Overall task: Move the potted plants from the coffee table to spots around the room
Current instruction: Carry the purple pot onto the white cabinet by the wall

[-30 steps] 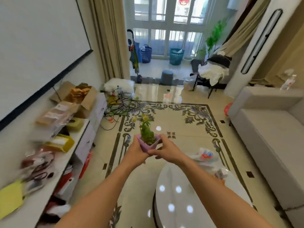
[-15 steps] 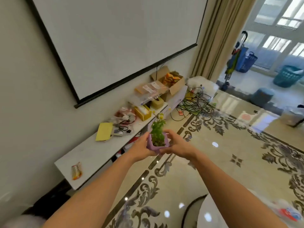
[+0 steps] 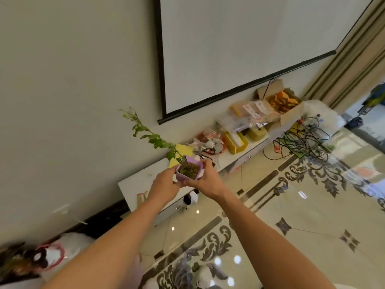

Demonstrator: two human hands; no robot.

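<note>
A small lilac pot point(image 3: 190, 171) with dark soil and a long leafy green stem point(image 3: 152, 137) leaning up to the left is held out in front of me. My left hand point(image 3: 164, 185) grips its left side and my right hand point(image 3: 205, 180) grips its right side. The pot hangs above the near end of a long white low cabinet point(image 3: 137, 180) against the wall. The coffee table is out of view.
On the cabinet lie a yellow sheet point(image 3: 182, 151), snack packets point(image 3: 210, 142), a yellow box point(image 3: 235, 140) and an open cardboard box point(image 3: 281, 103). A projector screen point(image 3: 239, 44) hangs above. Tangled cables point(image 3: 298, 140) lie on the patterned floor. Bags point(image 3: 48, 255) sit at lower left.
My view has swung left from the window toward the wall and cabinet. Both hands have carried the pot closer to the cabinet's near end. The stem now leans left.
</note>
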